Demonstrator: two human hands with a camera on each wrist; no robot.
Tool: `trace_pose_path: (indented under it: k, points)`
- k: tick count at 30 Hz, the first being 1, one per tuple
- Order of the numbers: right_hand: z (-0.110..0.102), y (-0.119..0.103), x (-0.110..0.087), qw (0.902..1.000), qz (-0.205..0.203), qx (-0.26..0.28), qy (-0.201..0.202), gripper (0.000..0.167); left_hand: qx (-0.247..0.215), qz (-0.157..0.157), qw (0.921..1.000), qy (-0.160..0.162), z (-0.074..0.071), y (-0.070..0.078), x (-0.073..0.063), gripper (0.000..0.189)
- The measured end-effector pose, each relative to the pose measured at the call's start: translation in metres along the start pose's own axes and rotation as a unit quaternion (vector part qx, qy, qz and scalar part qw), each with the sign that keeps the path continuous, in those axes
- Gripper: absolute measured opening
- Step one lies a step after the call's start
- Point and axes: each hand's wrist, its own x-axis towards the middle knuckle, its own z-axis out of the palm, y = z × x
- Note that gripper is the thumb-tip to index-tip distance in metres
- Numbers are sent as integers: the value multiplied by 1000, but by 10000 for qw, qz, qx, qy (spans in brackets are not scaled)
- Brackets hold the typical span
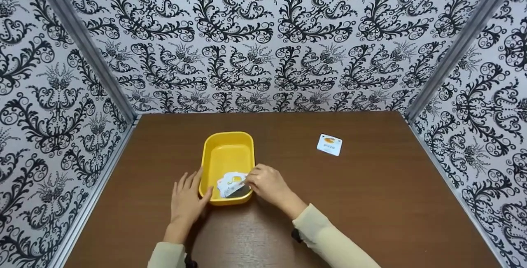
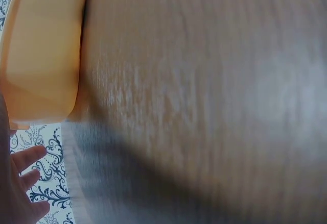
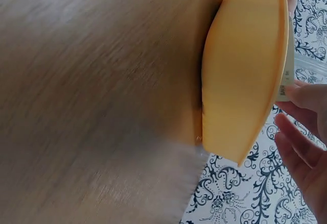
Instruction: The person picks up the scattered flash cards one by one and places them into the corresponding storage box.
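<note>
A yellow plastic tub (image 1: 228, 152) stands left of the table's middle. My left hand (image 1: 187, 198) holds its near left corner, the thumb over the rim and the other fingers spread outside the wall. With fingers bent over the tub's right rim, my right hand (image 1: 267, 183) pinches a white card (image 3: 287, 76), tilted at the near end of the tub. Beside that card, inside the tub, lies a white piece with a fried egg picture (image 1: 228, 178). The tub's wall hides most of the pinched card in the right wrist view.
A white card with a pizza picture (image 1: 329, 144) lies on the brown table (image 1: 370, 194), to the right of the tub. Black-and-white patterned walls (image 1: 263, 66) close off the back and both sides, with grey posts (image 1: 88, 50) at the corners.
</note>
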Motion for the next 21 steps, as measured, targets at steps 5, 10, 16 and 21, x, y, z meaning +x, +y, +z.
trace_pose_path:
  k: [5, 10, 16, 21]
  points:
    - [2, -2, -2, 9996, 108, 47, -254, 7, 25, 22, 10000, 19, 1, -1, 0, 69]
    - [3, -2, -3, 9988, 198, 143, -419, 8, 30, -22, 10000, -33, 1, -1, 0, 69]
    - [1, 0, -4, 9980, 320, 278, -463, 7, 45, -83, 9999, -121, 0, 0, 0, 69]
    - [-4, 5, -8, 9967, 598, 441, -341, 10, 112, -77, 9997, -201, -1, 1, 0, 70]
